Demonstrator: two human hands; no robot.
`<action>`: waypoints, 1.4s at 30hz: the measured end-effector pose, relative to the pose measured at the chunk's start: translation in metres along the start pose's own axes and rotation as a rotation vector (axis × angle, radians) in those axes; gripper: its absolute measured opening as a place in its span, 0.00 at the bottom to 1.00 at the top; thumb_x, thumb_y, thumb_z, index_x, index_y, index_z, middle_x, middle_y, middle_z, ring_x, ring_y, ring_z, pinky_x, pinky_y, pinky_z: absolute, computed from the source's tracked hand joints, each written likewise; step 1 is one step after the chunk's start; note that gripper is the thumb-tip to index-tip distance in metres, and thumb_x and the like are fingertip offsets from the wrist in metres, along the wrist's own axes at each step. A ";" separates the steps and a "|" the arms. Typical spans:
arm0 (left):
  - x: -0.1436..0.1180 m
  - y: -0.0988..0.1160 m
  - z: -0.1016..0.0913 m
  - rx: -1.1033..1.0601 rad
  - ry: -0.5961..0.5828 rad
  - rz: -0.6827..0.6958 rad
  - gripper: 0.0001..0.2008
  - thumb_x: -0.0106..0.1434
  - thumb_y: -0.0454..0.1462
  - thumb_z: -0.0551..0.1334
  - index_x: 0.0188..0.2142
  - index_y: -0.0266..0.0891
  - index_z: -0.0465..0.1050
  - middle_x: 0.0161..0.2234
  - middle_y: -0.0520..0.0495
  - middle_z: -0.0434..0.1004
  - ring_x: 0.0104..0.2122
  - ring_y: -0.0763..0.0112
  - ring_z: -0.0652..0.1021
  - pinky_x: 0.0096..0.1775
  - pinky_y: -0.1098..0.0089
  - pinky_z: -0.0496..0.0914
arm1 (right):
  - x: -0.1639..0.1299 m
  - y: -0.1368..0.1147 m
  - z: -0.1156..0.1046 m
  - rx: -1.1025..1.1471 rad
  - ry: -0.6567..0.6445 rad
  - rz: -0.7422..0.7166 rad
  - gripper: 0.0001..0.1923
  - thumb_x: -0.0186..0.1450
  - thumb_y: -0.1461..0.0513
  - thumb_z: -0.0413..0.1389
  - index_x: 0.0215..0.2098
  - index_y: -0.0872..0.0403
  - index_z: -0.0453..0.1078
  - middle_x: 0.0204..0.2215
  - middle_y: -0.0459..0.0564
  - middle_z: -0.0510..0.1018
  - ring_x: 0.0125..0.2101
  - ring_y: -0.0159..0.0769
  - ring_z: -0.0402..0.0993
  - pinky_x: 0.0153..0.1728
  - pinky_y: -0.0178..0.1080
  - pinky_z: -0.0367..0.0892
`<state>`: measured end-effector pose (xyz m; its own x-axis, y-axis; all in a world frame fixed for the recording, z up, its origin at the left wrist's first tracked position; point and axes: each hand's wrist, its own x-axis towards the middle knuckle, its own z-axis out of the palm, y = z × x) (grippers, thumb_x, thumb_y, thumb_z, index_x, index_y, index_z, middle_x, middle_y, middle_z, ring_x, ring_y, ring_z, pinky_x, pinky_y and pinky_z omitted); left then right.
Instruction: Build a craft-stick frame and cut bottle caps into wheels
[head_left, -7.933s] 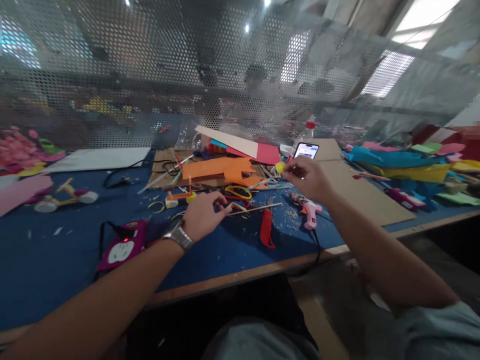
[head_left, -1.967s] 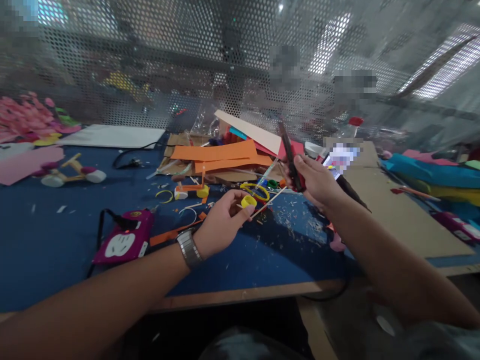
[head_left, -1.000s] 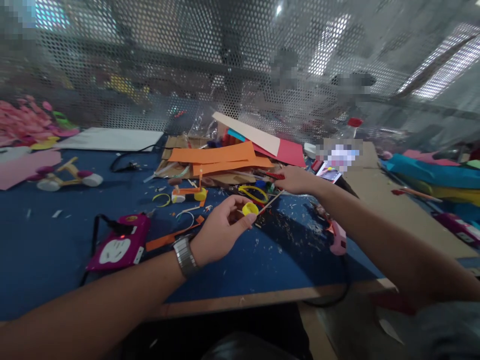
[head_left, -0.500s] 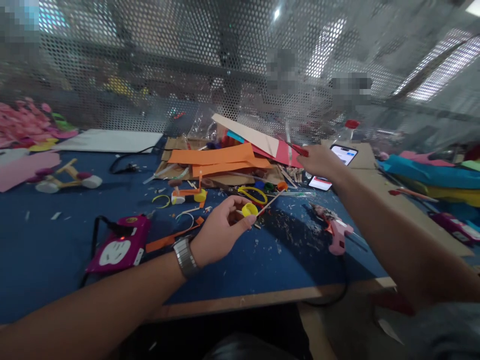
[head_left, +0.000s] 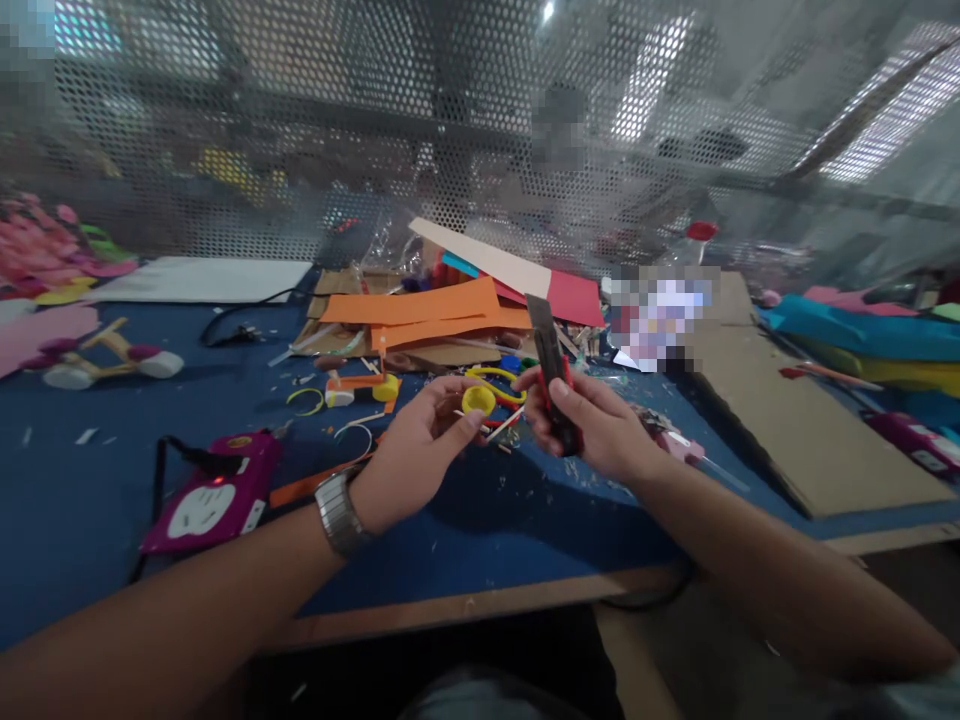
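Note:
My left hand (head_left: 409, 445) pinches a small yellow bottle cap (head_left: 478, 402) between thumb and fingers, its hollow side facing up. A thin wooden stick (head_left: 504, 425) slants beside the cap; whether it touches the cap I cannot tell. Just to the right, my right hand (head_left: 604, 425) is wrapped round a black and red utility knife (head_left: 551, 350), whose tip points up and away from me. Behind the hands, a little model with an orange body and yellow and white wheels (head_left: 362, 390) sits near a yellow loop (head_left: 495, 380).
A purple power strip (head_left: 214, 490) with a plugged-in cable lies at left. A pink glue gun (head_left: 679, 447) is partly hidden behind my right wrist. Orange paper sheets (head_left: 427, 312) are heaped at the back, cardboard (head_left: 810, 430) lies at right, and scraps litter the blue table (head_left: 480, 560).
My right hand has come back from the paper heap toward my left hand, bringing the utility knife, now held upright. My left hand still holds the yellow cap.

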<state>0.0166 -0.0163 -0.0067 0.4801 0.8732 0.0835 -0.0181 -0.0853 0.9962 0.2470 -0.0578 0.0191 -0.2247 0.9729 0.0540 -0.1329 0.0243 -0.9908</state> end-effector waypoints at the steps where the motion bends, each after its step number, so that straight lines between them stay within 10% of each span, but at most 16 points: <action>1: 0.000 0.001 -0.001 0.000 0.010 -0.001 0.24 0.72 0.50 0.70 0.59 0.41 0.70 0.42 0.46 0.82 0.36 0.66 0.83 0.35 0.68 0.74 | 0.000 0.004 0.002 0.027 -0.011 -0.015 0.24 0.70 0.39 0.65 0.45 0.49 0.76 0.27 0.42 0.71 0.21 0.31 0.66 0.21 0.36 0.58; 8: -0.001 0.007 0.001 -0.035 0.029 -0.049 0.27 0.73 0.51 0.69 0.61 0.40 0.67 0.39 0.48 0.84 0.32 0.67 0.81 0.35 0.68 0.74 | -0.019 0.022 0.005 0.251 -0.114 0.092 0.31 0.75 0.35 0.55 0.50 0.53 0.75 0.27 0.42 0.71 0.20 0.30 0.64 0.22 0.34 0.61; 15: -0.007 0.012 0.003 0.015 0.020 -0.067 0.22 0.75 0.46 0.67 0.61 0.40 0.66 0.39 0.47 0.83 0.34 0.67 0.82 0.38 0.67 0.77 | -0.034 0.024 0.012 0.315 -0.277 0.237 0.23 0.74 0.44 0.65 0.46 0.53 0.67 0.29 0.43 0.78 0.22 0.27 0.74 0.23 0.28 0.68; 42: -0.019 0.015 0.004 0.084 -0.031 0.057 0.13 0.79 0.42 0.66 0.59 0.48 0.69 0.48 0.51 0.80 0.44 0.74 0.82 0.44 0.76 0.77 | -0.044 0.014 0.009 0.474 -0.257 0.519 0.22 0.80 0.45 0.52 0.48 0.55 0.74 0.19 0.41 0.70 0.16 0.25 0.56 0.19 0.26 0.55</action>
<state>0.0110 -0.0362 0.0065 0.5075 0.8505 0.1381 0.0266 -0.1757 0.9841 0.2459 -0.1022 0.0037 -0.5828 0.7463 -0.3214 -0.3366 -0.5817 -0.7405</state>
